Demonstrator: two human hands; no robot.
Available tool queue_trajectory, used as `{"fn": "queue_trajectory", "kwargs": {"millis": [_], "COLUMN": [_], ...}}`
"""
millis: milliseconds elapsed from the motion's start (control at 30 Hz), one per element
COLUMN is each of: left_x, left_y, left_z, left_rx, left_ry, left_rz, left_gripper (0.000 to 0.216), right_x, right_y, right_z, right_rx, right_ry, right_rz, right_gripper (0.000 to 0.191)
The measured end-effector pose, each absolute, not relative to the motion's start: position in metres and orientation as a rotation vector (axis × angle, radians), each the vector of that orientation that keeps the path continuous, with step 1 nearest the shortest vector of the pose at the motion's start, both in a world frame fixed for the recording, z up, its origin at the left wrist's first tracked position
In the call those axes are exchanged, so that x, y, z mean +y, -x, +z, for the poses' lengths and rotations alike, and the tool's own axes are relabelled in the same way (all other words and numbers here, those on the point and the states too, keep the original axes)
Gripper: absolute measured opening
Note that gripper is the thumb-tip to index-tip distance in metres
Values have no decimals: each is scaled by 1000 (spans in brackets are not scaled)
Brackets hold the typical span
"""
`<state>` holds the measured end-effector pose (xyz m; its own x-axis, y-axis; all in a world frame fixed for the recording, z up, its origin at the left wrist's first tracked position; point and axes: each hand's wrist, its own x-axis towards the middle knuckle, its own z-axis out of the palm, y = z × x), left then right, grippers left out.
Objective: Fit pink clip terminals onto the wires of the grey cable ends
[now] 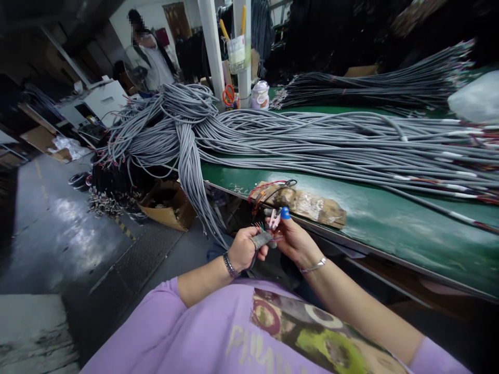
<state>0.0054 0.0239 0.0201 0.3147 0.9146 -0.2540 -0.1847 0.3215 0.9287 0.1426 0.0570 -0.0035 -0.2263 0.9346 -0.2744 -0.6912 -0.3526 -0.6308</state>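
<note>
My left hand (241,250) is clamped on a spray of coloured wires (259,227), probably to steady them; my right hand (293,240) pinches a pale pink clip-like tool (274,219) at the wires' two o'clock. Grey cables (191,156) droop over the green bench's (390,208) edge at ten to eleven o'clock from my hands, seemingly keeping ends within reach.

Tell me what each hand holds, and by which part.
The left hand holds thin coloured wires just below their fanned-out tips. The right hand pinches a pink clip; exactly which part is too small to tell.
</note>
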Motion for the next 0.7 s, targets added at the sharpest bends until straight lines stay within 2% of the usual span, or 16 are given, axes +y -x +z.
{"fn": "queue_trajectory", "kwargs": {"millis": [500,700], "left_x": [22,17], "left_y": [-3,5], "left_z": [14,4], "left_rx": [1057,1098], "left_ry": [-1092,-1192], "left_rz": [921,866], "left_gripper": [39,35], "right_x": [48,33], "right_y": [-142,-147], "right_z": [5,3], "right_rx": [-583,-883], "right_ry": [750,839], "right_rz": [1861,1847], "right_gripper": [41,26]}}
